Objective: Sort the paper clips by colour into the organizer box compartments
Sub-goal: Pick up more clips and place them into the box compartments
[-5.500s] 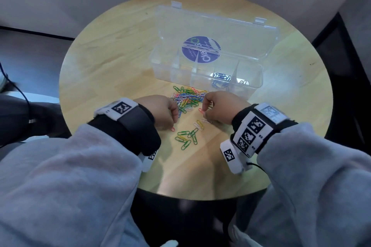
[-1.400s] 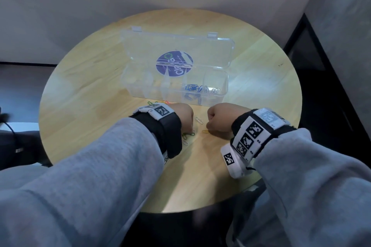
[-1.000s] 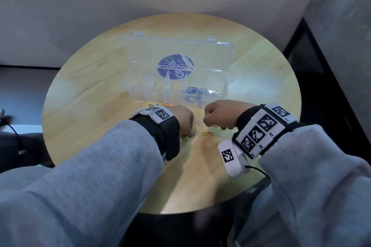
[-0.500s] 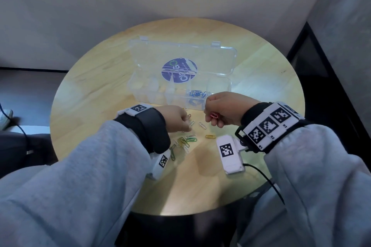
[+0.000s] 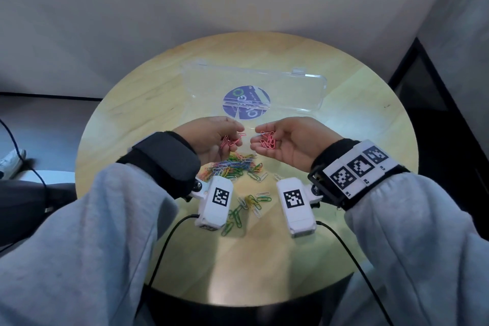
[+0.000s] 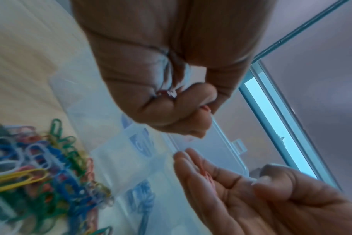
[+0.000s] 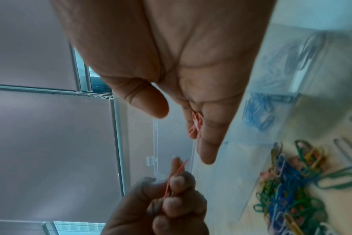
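Observation:
My left hand (image 5: 238, 136) hovers above the mixed pile of paper clips (image 5: 232, 167), fingers curled, pinching several pink paper clips (image 5: 230, 141). My right hand (image 5: 258, 140) is beside it, palm up, fingers nearly straight, with a few pink clips (image 5: 267, 139) lying on them. The fingertips of the two hands almost meet. The clear organizer box (image 5: 304, 92) lies open behind the hands, which hide its compartments in the head view. The right wrist view shows blue clips (image 7: 259, 111) in one compartment. The left hand's pink clip (image 7: 176, 178) sticks up between its fingers.
The round wooden table (image 5: 365, 145) carries several loose green, yellow and white clips (image 5: 251, 202) near its front edge. Wrist camera cables (image 5: 344, 243) trail over that edge. A wall stands behind the table, and a shoe (image 5: 10, 164) shows on the floor at left.
Both hands were knuckles-up on the table at the pile. They have risen, turned palms inward and upward, and now show pink clips. The head view has tilted, so the box sits higher.

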